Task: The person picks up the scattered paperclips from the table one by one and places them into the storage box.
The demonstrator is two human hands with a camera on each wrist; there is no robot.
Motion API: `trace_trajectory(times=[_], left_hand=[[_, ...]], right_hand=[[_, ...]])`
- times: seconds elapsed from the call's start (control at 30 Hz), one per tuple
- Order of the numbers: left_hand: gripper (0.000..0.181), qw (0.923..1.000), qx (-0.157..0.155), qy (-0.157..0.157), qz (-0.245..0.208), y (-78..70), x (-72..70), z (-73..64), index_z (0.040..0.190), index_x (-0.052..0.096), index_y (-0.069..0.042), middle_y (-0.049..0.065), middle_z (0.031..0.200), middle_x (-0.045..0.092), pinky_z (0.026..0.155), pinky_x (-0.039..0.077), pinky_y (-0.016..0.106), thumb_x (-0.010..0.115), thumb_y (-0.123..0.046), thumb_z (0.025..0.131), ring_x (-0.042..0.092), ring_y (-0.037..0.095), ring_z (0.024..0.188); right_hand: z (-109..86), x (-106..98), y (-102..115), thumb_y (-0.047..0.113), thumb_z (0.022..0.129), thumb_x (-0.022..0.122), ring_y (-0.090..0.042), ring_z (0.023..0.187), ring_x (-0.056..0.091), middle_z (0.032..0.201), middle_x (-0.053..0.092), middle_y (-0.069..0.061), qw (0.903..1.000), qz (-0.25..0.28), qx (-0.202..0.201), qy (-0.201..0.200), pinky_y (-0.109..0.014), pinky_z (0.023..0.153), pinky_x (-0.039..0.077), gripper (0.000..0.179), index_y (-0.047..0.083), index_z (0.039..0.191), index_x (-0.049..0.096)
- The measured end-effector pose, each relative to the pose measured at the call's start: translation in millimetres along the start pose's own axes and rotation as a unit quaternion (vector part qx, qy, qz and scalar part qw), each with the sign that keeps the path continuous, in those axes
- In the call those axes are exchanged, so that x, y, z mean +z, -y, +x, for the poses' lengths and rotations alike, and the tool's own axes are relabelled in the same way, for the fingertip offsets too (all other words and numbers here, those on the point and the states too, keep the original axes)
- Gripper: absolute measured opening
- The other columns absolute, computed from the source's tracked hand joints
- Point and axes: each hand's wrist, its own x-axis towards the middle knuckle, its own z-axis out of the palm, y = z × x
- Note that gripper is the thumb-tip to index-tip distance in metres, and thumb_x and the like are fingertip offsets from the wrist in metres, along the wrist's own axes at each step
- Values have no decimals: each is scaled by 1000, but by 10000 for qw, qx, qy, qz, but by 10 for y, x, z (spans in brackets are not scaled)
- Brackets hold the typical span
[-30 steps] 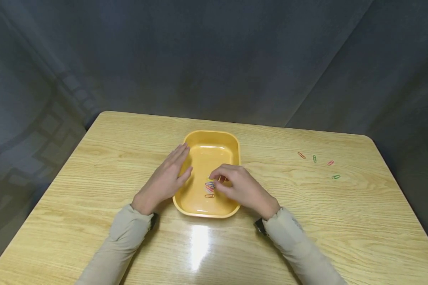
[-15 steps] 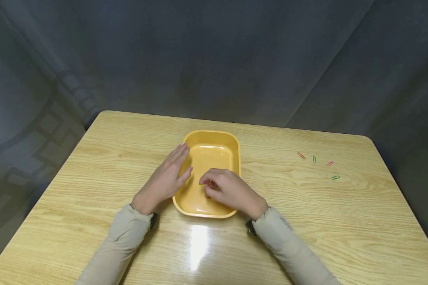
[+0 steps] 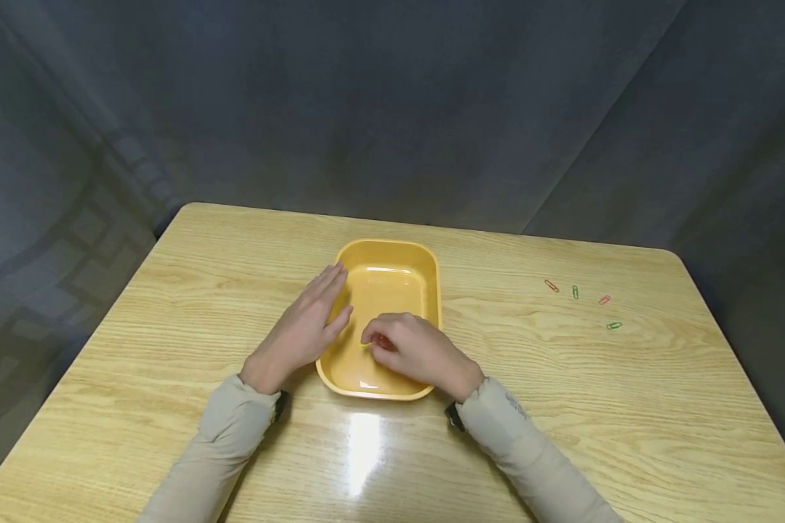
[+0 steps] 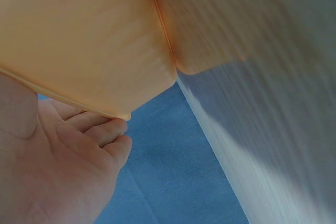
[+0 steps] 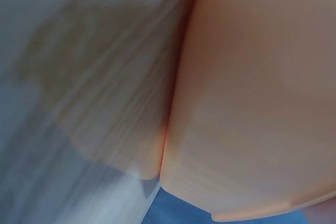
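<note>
A yellow plastic tray [image 3: 392,290] stands on the table. My left hand [image 3: 304,319] rests along its left rim with fingers extended; the left wrist view shows its fingers [image 4: 105,132] against the rim. Inside the tray's near half, my right hand [image 3: 419,352] has curled fingers, thumb close to the forefinger. A yellow paper clip [image 3: 366,343] shows at its fingertips, and red paper clips [image 3: 384,341] in the hollow behind them. The hand hides how many clips it holds and any lying beneath. In the right wrist view the tray's outer wall [image 5: 252,98] covers most of the work.
Several loose paper clips lie on the table to the right: a red clip [image 3: 552,286], a green clip [image 3: 575,292], a pink clip [image 3: 605,299] and another green clip [image 3: 614,326]. A dark curtain [image 3: 392,109] hangs behind the wooden table [image 3: 628,407].
My right hand has moved left and slightly nearer me inside the tray, with the yellow paper clip at its fingertips. The clip pile seen earlier is now covered. My left hand has stayed put.
</note>
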Motion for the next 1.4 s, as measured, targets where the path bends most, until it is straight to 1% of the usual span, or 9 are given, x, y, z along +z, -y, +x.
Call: trace_trajectory(times=[0.1, 0.2, 0.33, 0.4, 0.6, 0.77, 1.07, 1.4], left_hand=[[62, 10000, 11, -1, -5, 2, 1, 1, 152, 30, 6, 20, 163, 25, 126, 23, 51, 49, -28, 103, 24, 36, 151], [62, 10000, 20, -3, -5, 0, -2, 1, 152, 31, 6, 20, 162, 26, 126, 23, 50, 50, -28, 103, 25, 35, 151], [62, 10000, 49, -4, 11, -3, -4, 7, 152, 31, 6, 21, 162, 27, 126, 23, 50, 50, -28, 103, 25, 35, 152], [62, 10000, 62, 1, 22, -6, -5, 12, 152, 31, 6, 21, 162, 27, 126, 23, 50, 50, -28, 103, 24, 34, 152], [63, 10000, 45, 45, 15, -7, -5, 21, 152, 30, 5, 20, 162, 26, 127, 23, 49, 50, -28, 103, 23, 33, 153], [63, 10000, 23, 59, 20, -9, -9, 27, 152, 30, 5, 19, 163, 25, 126, 23, 49, 49, -29, 104, 22, 33, 153], [63, 10000, 13, 75, -14, -12, -10, 26, 153, 29, 5, 19, 163, 25, 127, 23, 49, 49, -29, 104, 22, 32, 153], [63, 10000, 1, 58, -2, -10, -13, 3, 152, 30, 5, 20, 162, 26, 126, 23, 50, 50, -28, 103, 23, 33, 152]], right_hand=[[-2, 17, -6, 14, 92, 65, -6, 76, 57, 86, 67, 6, 9999, -103, 27, 36, -20, 71, 52, 11, 13, 99, 73], [-4, 30, -10, 15, 93, 66, -7, 77, 59, 88, 69, 6, 9997, -230, 83, 85, -22, 72, 54, 10, 14, 99, 74], [-7, 31, -10, 17, 94, 66, -9, 84, 66, 92, 72, 5, 9991, -365, 148, 168, -28, 79, 58, 11, 14, 99, 74], [-8, 32, -9, 16, 94, 66, -10, 86, 68, 93, 73, 5, 9987, -442, 158, 207, -29, 80, 59, 10, 13, 99, 74], [-10, 36, -3, 14, 94, 66, -8, 79, 66, 90, 73, 5, 9974, -657, 140, 267, -26, 73, 58, 9, 14, 96, 75], [-7, 34, 0, 11, 94, 65, -8, 78, 65, 90, 72, 6, 9964, -764, 162, 322, -25, 70, 57, 11, 16, 96, 75], [-12, 19, 3, 8, 92, 64, -9, 79, 66, 91, 72, 6, 9962, -787, 171, 319, -26, 71, 57, 14, 14, 98, 75], [-14, 20, 2, 17, 94, 66, -7, 85, 66, 97, 73, 6, 9987, -467, 106, 189, -26, 78, 58, 12, 14, 102, 75]])
